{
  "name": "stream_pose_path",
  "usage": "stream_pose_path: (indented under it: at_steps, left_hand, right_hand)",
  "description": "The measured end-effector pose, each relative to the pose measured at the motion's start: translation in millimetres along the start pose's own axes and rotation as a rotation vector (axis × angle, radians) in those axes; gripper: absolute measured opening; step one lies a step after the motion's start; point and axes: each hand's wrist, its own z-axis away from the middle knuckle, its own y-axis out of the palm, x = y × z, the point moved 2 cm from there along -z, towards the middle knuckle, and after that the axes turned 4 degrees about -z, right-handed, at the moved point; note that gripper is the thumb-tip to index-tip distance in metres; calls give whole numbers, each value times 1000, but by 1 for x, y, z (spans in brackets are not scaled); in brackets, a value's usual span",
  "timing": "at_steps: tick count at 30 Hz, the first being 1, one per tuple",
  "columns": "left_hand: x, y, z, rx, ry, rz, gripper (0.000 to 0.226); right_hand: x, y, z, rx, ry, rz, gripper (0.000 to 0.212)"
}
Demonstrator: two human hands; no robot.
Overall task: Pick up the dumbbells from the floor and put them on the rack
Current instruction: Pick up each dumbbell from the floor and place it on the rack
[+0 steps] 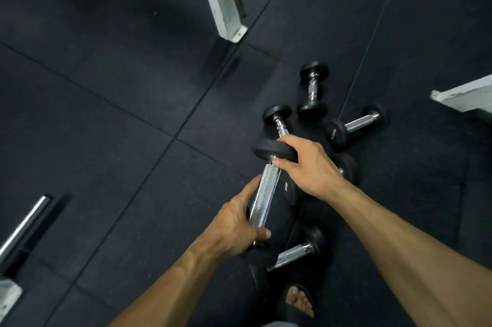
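1. Lifting is the step in hand, seen from the head view: the left hand [237, 222] curls its grip round the knurled chrome handle of a black round-headed dumbbell [265, 193], and the right hand [308, 164] clasps its upper head.
2. Next, I judge, it must be carried to the rack, which is not clearly in view.
3. Four similar small black dumbbells [312, 91] lie clustered on the dark rubber floor [106, 113].

Dark rubber-tiled floor [111, 119] under scattered black dumbbells [312, 91], white frame feet [226, 7].
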Motion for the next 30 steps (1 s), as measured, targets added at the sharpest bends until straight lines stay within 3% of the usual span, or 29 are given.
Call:
stream_pose_path:
  at_steps: [9, 15, 21, 30]
  left_hand:
    - [-143, -58, 125, 107, 209, -210, 105]
    - [-242, -67, 202, 236, 374, -289, 99]
    - [-317, -28, 227, 313, 467, -388, 102]
    - [-425, 92, 245, 417, 606, -454, 104]
  right_hand:
    - [139, -123, 111, -237, 12, -63, 20]
    - [198, -197, 196, -376, 73, -81, 17]
    - [203, -273, 266, -494, 134, -73, 17]
    - [149, -392, 370, -626, 211, -81, 24]
